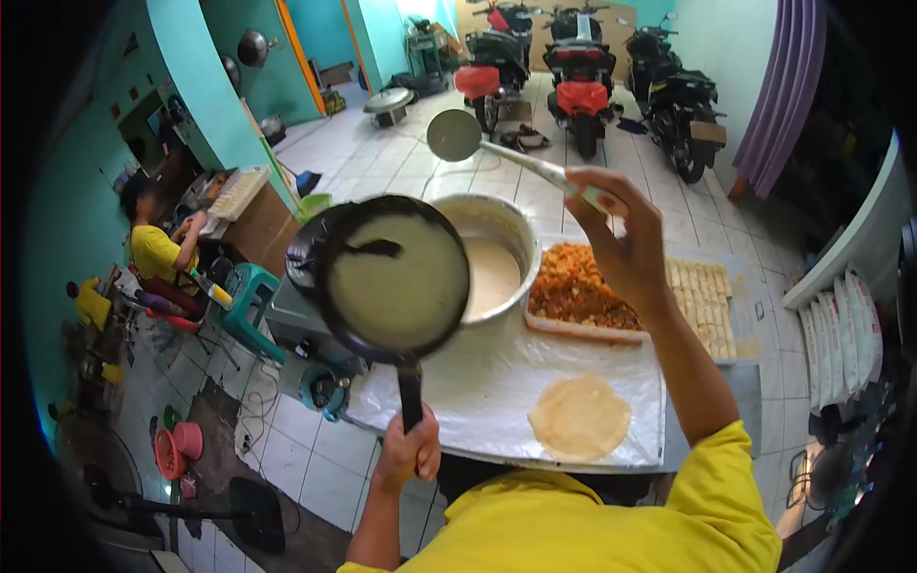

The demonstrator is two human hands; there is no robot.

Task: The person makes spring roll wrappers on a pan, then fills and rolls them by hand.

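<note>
My left hand [409, 449] is closed round the black handle of a frying pan [396, 282], which is tilted and shows a thin pale layer of batter inside. Raised at the right, my right hand [619, 224] grips the handle of a ladle [455, 136], its round bowl pointing left. Between and behind them stands a large pot [523, 229] of cream-coloured batter, partly hidden by the pan. A tray of orange diced filling [583, 286] sits right of the pot. One round pale wrapper [579, 418] lies flat on the plastic-covered table [458, 406].
Rolled pieces [702, 306] fill a tray at the right. A teal stool [250, 310] stands left of the table. A person in yellow [158, 250] sits at the left. Motorbikes [580, 86] are parked at the back; white sacks [850, 329] lean at the right.
</note>
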